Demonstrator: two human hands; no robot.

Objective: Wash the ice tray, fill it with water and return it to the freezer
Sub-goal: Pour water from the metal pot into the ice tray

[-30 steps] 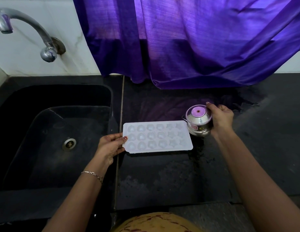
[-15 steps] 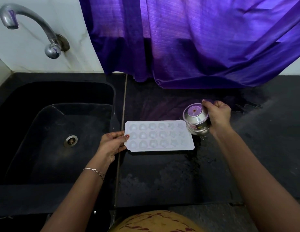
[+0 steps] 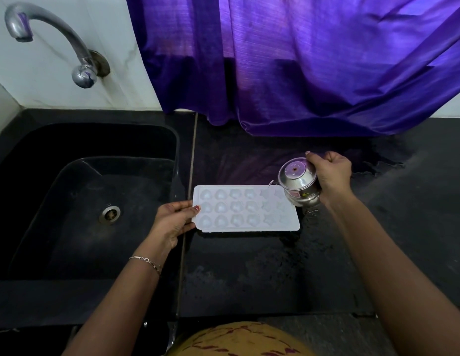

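A white ice tray with several round and star-shaped cells lies flat on the black counter, just right of the sink. My left hand pinches its left edge with thumb on top. My right hand grips a small steel cup, tilted far over towards the tray's far right corner. The cup's mouth faces left and its rim hangs just above that corner. A thin trickle of water shows at the lip.
The black sink with its drain lies to the left, a steel tap on the white wall above it. A purple curtain hangs onto the wet counter behind the tray.
My right hand has tipped the steel cup further over towards the tray's right end. The tray and my left hand have stayed put.
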